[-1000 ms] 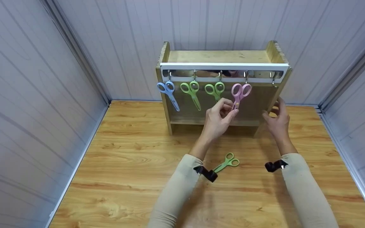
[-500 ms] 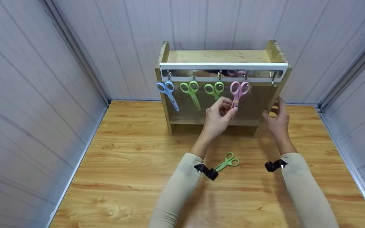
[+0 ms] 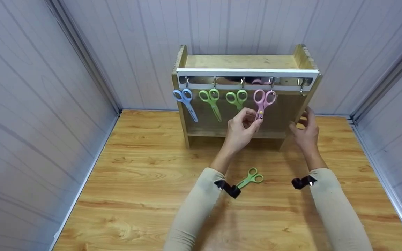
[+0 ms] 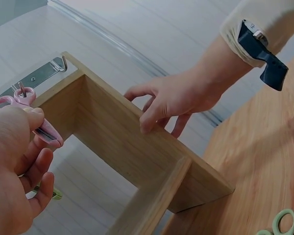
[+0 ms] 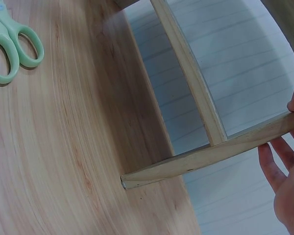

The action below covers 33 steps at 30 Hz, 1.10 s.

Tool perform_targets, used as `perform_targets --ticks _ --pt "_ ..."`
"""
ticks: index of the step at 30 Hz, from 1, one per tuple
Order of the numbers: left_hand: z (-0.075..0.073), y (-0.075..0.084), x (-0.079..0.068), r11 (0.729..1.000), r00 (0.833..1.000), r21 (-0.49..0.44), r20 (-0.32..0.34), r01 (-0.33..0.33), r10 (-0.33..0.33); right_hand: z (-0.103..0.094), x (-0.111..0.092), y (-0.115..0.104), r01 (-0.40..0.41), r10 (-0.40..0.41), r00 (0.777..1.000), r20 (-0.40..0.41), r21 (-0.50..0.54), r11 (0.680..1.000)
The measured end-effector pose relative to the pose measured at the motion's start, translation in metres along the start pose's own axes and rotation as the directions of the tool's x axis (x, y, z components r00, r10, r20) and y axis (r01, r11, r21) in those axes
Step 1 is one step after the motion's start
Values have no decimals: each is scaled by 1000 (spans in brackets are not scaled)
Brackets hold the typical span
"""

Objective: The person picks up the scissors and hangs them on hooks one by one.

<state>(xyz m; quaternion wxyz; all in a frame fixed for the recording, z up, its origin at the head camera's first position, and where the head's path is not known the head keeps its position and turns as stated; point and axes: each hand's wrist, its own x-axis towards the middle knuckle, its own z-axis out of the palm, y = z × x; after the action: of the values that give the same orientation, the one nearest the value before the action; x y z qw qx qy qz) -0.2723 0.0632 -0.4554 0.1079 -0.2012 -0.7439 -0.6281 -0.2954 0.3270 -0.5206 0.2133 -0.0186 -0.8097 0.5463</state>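
My left hand (image 3: 241, 130) pinches the pink scissors (image 3: 261, 112) near the pivot, finger loops up. Their right loop is at the fourth hook (image 3: 272, 83), whose tip shows at the loop in the left wrist view. My right hand (image 3: 305, 130) holds the right side panel of the wooden rack (image 5: 201, 159), thumb at its front edge, fingers on the outer side. Blue scissors (image 3: 187, 103) and two green scissors (image 3: 210, 103) hang from the first three hooks. My left hand partly hides the third pair.
Another pair of green scissors (image 3: 251, 177) lies on the wood-look floor (image 3: 134, 195) below my left wrist. The fifth hook (image 3: 302, 89) at the right of the white rail (image 3: 246, 72) bears nothing. Pale panelled walls (image 3: 152, 35) stand behind and beside.
The pink scissors have risen slightly and shifted a little left, and their pink reflection now shows in the metal strip. My right hand has stayed on the rack.
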Motion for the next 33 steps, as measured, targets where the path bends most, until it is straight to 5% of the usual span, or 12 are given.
perform_targets --ticks 33 --pt "9 5 5 990 974 22 176 138 -140 2 1 0 34 -33 999 -42 22 999"
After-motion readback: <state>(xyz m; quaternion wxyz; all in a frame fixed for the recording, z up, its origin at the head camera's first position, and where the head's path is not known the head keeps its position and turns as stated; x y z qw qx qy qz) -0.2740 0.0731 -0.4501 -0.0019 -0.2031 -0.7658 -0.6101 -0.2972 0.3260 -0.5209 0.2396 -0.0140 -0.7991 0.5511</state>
